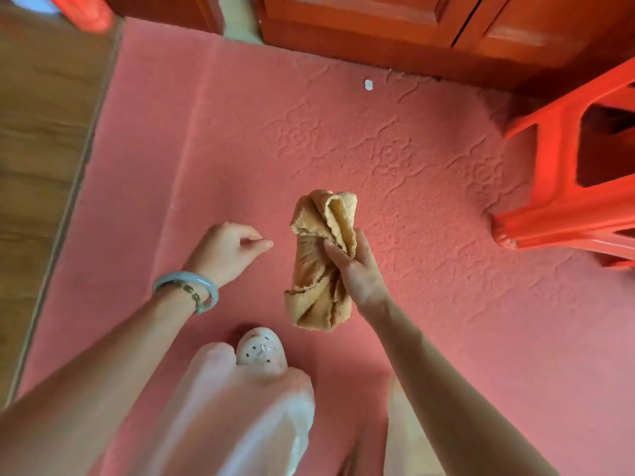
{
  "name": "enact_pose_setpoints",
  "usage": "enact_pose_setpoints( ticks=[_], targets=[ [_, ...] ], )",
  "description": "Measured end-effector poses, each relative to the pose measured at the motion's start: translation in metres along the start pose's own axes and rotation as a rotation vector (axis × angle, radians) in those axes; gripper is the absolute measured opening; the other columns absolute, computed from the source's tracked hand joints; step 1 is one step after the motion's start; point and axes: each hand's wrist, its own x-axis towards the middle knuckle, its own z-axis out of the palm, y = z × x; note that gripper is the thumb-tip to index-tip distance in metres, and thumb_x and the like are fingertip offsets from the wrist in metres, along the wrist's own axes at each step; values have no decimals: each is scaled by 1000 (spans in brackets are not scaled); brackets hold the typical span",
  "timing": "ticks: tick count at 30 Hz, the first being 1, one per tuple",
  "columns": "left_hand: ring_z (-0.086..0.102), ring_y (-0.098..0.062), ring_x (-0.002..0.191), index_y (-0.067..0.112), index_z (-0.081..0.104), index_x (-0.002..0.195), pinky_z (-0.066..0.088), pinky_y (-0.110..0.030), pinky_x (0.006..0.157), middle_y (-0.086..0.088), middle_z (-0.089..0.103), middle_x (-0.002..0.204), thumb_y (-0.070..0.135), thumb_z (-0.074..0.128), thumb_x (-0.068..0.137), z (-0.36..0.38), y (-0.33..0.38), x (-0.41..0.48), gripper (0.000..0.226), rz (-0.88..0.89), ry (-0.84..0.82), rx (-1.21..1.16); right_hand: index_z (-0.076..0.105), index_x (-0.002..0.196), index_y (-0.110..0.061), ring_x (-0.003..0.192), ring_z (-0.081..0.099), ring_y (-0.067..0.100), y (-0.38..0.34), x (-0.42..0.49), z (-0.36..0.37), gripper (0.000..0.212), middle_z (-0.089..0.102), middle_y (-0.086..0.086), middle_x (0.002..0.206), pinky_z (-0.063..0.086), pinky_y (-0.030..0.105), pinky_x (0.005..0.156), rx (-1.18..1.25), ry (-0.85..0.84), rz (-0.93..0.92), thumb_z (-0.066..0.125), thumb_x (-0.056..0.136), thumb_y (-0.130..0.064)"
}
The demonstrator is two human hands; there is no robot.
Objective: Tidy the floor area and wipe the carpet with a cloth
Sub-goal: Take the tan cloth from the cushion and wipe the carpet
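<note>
A crumpled tan cloth hangs above the pink carpet, gripped at its middle by my right hand. To the left of the cloth, my left hand hovers over the carpet with fingers curled in and thumb tip against forefinger; nothing shows between them. A small white scrap lies on the carpet far ahead, close to the wooden cabinet. The carpet's right half has an embossed swirl pattern.
A red plastic stool stands on the carpet at the right. An orange-brown wooden cabinet runs along the far edge. Wood flooring borders the carpet on the left. My slipper and pale trouser legs are at the bottom.
</note>
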Motion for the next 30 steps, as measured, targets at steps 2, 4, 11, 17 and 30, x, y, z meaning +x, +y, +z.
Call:
enact_pose_setpoints(
  ticks=[2, 4, 11, 17, 30],
  targets=[
    [58, 5, 59, 14, 73, 69, 40, -12, 67, 14, 65, 56, 31, 53, 94, -39, 47, -41, 36, -58, -23, -251, 52, 114, -15, 108, 60, 27, -49, -41, 10, 26, 60, 15, 117, 51, 39, 94, 2, -12, -13, 61, 90, -17],
    [67, 0, 75, 16, 73, 76, 48, -15, 82, 9, 73, 73, 29, 50, 96, -76, 93, -84, 32, -94, -28, -553, 51, 116, -13, 106, 61, 27, -108, -87, 22, 33, 61, 15, 115, 52, 39, 92, 2, -23, -40, 63, 86, -22],
    [59, 13, 92, 28, 53, 115, 44, -4, 73, 10, 63, 105, 28, 55, 91, -222, 241, -218, 24, -47, -42, -832, 35, 134, -16, 89, 60, -2, -315, -251, 48, 70, 59, -3, 105, 50, 16, 77, -156, -191, -70, 65, 71, -14],
    [64, 2, 86, 23, 55, 107, 48, -11, 70, 4, 67, 94, 43, 81, 59, -330, 313, -264, 57, 62, -36, -759, 37, 134, -29, 101, 56, 9, -441, -350, 68, 67, 51, 1, 115, 48, 18, 81, -148, -280, -147, 50, 68, -20],
    [67, -14, 96, 21, 66, 104, 48, -26, 82, 5, 73, 97, 19, 69, 84, -442, 378, -272, 21, 291, -190, -677, 51, 111, -27, 93, 63, 14, -530, -399, 83, 40, 65, 3, 101, 53, 35, 87, -101, 221, -397, 73, 77, -29]
  ],
)
